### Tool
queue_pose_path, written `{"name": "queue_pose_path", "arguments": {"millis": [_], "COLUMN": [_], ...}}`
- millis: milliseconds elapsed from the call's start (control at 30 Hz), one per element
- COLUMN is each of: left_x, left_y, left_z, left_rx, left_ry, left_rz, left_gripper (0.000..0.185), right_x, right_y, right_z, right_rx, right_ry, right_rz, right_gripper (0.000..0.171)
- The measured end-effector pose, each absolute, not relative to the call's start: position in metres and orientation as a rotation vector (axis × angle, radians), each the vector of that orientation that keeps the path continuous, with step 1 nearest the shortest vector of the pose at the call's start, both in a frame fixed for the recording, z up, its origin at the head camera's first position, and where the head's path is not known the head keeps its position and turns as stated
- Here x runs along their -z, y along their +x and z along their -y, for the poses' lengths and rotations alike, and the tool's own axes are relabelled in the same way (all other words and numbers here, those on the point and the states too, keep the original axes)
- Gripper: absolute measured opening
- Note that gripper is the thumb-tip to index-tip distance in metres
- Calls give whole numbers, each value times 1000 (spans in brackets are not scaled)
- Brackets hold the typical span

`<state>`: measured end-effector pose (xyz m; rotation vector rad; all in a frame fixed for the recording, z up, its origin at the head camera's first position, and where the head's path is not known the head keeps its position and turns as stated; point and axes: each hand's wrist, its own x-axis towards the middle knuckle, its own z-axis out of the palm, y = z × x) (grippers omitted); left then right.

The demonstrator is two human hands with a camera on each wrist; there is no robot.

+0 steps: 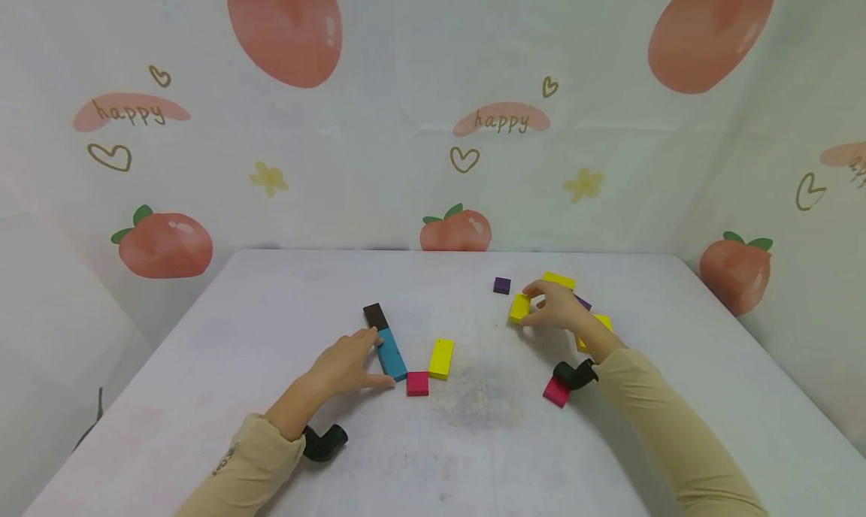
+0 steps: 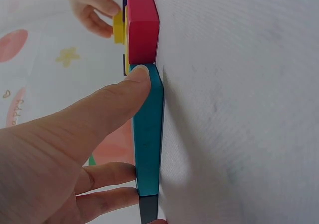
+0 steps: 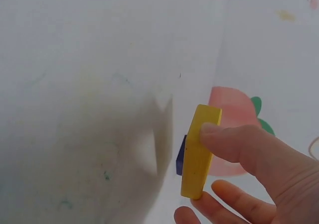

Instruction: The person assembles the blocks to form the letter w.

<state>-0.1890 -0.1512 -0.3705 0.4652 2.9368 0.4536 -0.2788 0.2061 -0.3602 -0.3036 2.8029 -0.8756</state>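
The left hand point(image 1: 343, 363), spread wide, touches the blue block point(image 1: 392, 356); the right hand point(image 1: 556, 306) pinches a yellow block point(image 1: 519, 308) toward the table's point(image 1: 271, 314) far edge.

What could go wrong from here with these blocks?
The right hand pinches a yellow block between thumb and fingers; it might slip. The left hand touches the blue block, so a nudge could shift the adjoining dark block. The right wrist's black device could knock the red block beside it.
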Motion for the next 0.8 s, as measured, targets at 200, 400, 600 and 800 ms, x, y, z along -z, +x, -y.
{"name": "queue_pose_path", "arguments": {"millis": [200,400,600,800], "left_x": [371,371,372,372], "left_y": [-189,-188,-188,-188], "left_z": [151,151,151,151], "left_rx": [-459,-470,-470,-465], "left_ry": [471,466,467,470], "left_rz": [-2945,-2945,-2946,-2946], "left_gripper": [74,71,72,71], "right_x": [359,360,361,359], "right_y": [-275,-274,-272,-270], "right_z": [-202,-197,-190,-182], "right_rx": [896,935,909,894], "right_ry": [-352,-426,-449,-483], "right_rz": [-2812,-2809,-2816,-2804], "right_gripper": [58,56,54,54]}}
